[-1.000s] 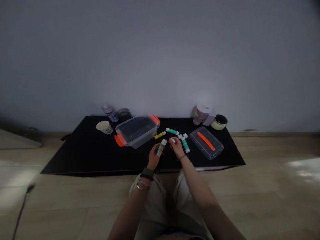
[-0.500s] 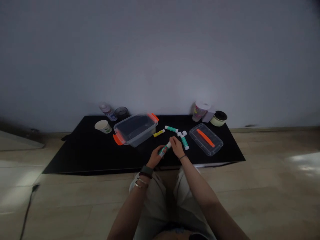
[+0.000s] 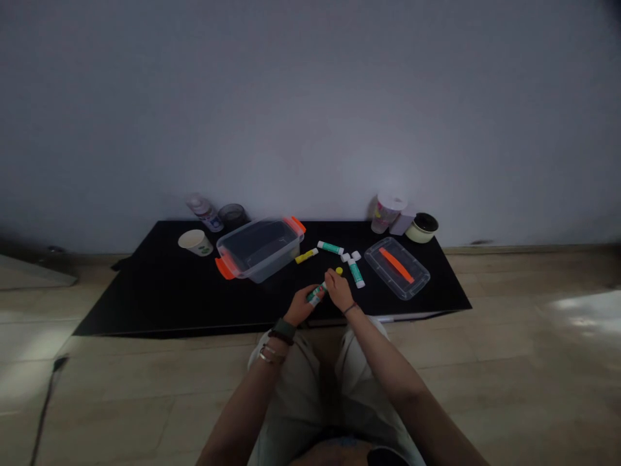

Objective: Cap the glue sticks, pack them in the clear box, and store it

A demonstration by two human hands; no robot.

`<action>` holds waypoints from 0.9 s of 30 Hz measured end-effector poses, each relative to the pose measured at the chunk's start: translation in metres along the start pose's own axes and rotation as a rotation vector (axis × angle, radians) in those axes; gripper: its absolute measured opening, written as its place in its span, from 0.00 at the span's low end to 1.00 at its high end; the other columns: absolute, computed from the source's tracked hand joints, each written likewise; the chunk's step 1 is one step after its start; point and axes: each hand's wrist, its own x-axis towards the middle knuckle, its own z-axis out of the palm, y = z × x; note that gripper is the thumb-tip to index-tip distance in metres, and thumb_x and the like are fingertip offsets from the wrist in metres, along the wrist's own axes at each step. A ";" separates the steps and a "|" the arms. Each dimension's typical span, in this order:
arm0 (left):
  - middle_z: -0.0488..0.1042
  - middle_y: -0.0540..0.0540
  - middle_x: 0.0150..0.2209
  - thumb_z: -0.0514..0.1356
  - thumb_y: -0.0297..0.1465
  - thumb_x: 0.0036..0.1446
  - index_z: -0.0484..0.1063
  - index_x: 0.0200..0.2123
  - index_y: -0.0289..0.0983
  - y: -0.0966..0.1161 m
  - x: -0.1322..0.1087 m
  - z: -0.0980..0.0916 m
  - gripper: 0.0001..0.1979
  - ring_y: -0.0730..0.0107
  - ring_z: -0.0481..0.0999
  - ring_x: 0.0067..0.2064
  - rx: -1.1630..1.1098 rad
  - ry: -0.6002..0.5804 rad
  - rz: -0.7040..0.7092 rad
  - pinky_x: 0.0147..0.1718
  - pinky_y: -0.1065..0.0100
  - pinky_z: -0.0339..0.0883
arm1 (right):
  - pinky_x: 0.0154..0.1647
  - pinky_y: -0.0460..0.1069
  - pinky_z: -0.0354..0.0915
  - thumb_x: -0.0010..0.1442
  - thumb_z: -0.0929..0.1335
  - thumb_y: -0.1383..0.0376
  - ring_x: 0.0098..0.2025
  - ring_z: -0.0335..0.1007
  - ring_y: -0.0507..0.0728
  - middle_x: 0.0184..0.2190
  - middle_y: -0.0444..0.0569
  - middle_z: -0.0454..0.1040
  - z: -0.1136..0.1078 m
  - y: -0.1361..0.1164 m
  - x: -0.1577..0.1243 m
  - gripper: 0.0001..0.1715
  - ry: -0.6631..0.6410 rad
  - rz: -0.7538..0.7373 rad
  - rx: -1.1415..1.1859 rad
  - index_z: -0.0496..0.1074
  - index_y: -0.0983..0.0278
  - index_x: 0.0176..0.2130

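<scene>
My left hand [image 3: 301, 304] is wrapped round a green-and-white glue stick [image 3: 316, 294], held at a tilt above the near edge of the black table. The fingers of my right hand [image 3: 339, 290] are closed at the stick's upper end and partly hide it. Just past these fingers a yellow cap [image 3: 339, 270] shows. Beyond my hands lie a yellow glue stick [image 3: 306, 256] and a green glue stick [image 3: 330, 248]. Another green glue stick [image 3: 356, 274] rests right of my right hand, close to two small white caps [image 3: 356, 255].
A clear box [image 3: 262, 252] with orange clips stands left of the glue sticks. Its lid [image 3: 398, 268] lies on the right. Along the back are a paper cup [image 3: 196, 243], a spray bottle [image 3: 206, 213], a dark jar [image 3: 233, 216], a plastic cup [image 3: 387, 213] and a cream pot [image 3: 421, 230].
My right hand has shifted slightly down and left along the held glue stick. A yellow cap now shows beyond its fingers. The whole view has moved a little.
</scene>
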 end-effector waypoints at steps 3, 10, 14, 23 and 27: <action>0.80 0.44 0.33 0.70 0.40 0.46 0.81 0.38 0.36 0.000 -0.002 0.003 0.17 0.59 0.77 0.37 0.022 0.046 0.015 0.39 0.65 0.71 | 0.31 0.47 0.54 0.71 0.56 0.63 0.30 0.68 0.54 0.27 0.46 0.71 -0.001 0.000 -0.003 0.18 -0.014 0.031 -0.017 0.70 0.61 0.36; 0.80 0.42 0.36 0.71 0.40 0.45 0.81 0.39 0.39 0.001 0.001 0.013 0.17 0.59 0.78 0.38 0.087 -0.001 0.058 0.39 0.66 0.71 | 0.33 0.47 0.57 0.70 0.57 0.59 0.32 0.68 0.55 0.27 0.46 0.69 -0.002 0.007 -0.021 0.18 0.100 0.167 0.171 0.67 0.60 0.32; 0.74 0.47 0.26 0.66 0.52 0.50 0.77 0.36 0.35 0.001 0.009 0.016 0.25 0.74 0.66 0.22 -0.154 -0.126 -0.074 0.21 0.73 0.58 | 0.31 0.46 0.59 0.68 0.57 0.48 0.29 0.63 0.53 0.25 0.42 0.65 -0.002 0.006 -0.018 0.23 0.165 0.109 0.391 0.63 0.60 0.30; 0.72 0.49 0.26 0.61 0.57 0.51 0.73 0.40 0.34 -0.008 0.008 0.006 0.31 0.77 0.64 0.22 -0.016 -0.258 -0.067 0.22 0.73 0.56 | 0.30 0.47 0.50 0.61 0.62 0.54 0.25 0.56 0.52 0.21 0.40 0.60 -0.007 0.014 -0.009 0.16 0.086 -0.051 0.344 0.61 0.60 0.26; 0.79 0.42 0.37 0.63 0.47 0.53 0.76 0.43 0.37 -0.005 0.008 0.010 0.22 0.62 0.76 0.37 0.289 -0.107 0.133 0.37 0.66 0.66 | 0.30 0.48 0.49 0.60 0.62 0.56 0.25 0.55 0.53 0.21 0.40 0.59 0.000 0.019 -0.005 0.16 0.113 0.141 0.309 0.58 0.59 0.23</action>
